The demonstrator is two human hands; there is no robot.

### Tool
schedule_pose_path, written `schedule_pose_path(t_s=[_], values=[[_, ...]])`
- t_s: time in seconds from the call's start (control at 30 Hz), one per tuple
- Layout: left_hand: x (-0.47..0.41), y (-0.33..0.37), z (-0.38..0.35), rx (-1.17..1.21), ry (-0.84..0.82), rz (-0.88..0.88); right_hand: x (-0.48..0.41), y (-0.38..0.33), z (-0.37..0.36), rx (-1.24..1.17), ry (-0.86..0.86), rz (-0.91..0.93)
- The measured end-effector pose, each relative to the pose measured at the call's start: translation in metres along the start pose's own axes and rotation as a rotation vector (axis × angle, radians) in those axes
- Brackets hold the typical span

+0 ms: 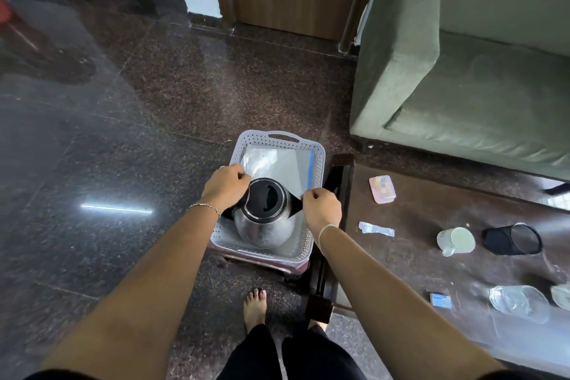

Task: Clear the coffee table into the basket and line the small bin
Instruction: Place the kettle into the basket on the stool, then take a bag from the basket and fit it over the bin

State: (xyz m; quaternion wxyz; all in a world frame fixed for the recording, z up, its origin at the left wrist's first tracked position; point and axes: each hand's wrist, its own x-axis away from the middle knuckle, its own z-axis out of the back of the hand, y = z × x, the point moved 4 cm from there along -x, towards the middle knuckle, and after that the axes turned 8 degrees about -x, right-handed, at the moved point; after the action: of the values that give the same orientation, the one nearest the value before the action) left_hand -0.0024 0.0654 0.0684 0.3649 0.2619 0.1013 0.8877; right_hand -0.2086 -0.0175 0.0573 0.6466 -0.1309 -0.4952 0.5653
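A white perforated basket [317,160] stands on a low maroon stool by the coffee table [410,259]. In it lie a clear plastic sheet [277,163] and a steel kettle [264,225] with a black lid. My left hand [226,183] and my right hand [322,207] have their fingers closed at the kettle's two sides, just over the basket. On the table, the small black mesh bin [521,239] lies on its side, next to a tipped white mug [456,241].
Also on the table are a pink case [382,189], a white wrapper [376,229], a blue packet [440,300] and a clear container [518,302]. A green sofa [462,86] stands behind the table. My bare foot [255,305] is on the dark granite floor.
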Motion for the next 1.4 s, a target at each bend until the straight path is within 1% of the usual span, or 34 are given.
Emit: schedule_pose_path(t_s=[0.1,0.27,0.4,0.5,0.63,0.77,0.97,1.07,1.17,1.23,1.3,1.4], values=[[-0.003,0.023,0.004,-0.008,0.049,0.008,-0.016,-0.007,0.006,0.019,-0.068,0.052],[-0.016,0.075,0.0,0.014,0.14,0.029,-0.051,-0.017,0.023,0.05,-0.118,0.117],[-0.03,0.11,-0.02,0.155,0.129,0.112,-0.08,-0.017,0.033,0.045,-0.179,0.139],[-0.041,0.127,-0.04,0.192,0.115,0.176,-0.1,-0.011,0.035,0.024,-0.212,0.129],[-0.057,0.144,-0.079,0.251,0.049,0.272,-0.121,0.006,0.033,0.025,-0.246,0.106],[-0.072,0.146,-0.117,0.272,-0.053,0.341,-0.139,0.028,0.027,0.005,-0.264,0.083],[-0.085,0.135,-0.16,0.415,-0.033,0.397,-0.158,0.045,0.008,-0.045,-0.285,0.049],[-0.093,0.131,-0.172,0.313,-0.044,0.328,-0.162,0.046,0.002,-0.086,-0.28,0.049],[-0.097,0.131,-0.182,0.039,-0.175,0.174,-0.166,0.048,0.001,-0.124,-0.274,0.042],[-0.095,0.129,-0.188,-0.046,-0.231,0.174,-0.169,0.049,0.001,-0.126,-0.273,0.039],[-0.093,0.127,-0.193,-0.077,-0.252,0.196,-0.17,0.05,-0.001,-0.136,-0.278,0.03],[-0.09,0.129,-0.193,-0.115,-0.22,0.219,-0.17,0.052,-0.002,-0.148,-0.288,0.019]])
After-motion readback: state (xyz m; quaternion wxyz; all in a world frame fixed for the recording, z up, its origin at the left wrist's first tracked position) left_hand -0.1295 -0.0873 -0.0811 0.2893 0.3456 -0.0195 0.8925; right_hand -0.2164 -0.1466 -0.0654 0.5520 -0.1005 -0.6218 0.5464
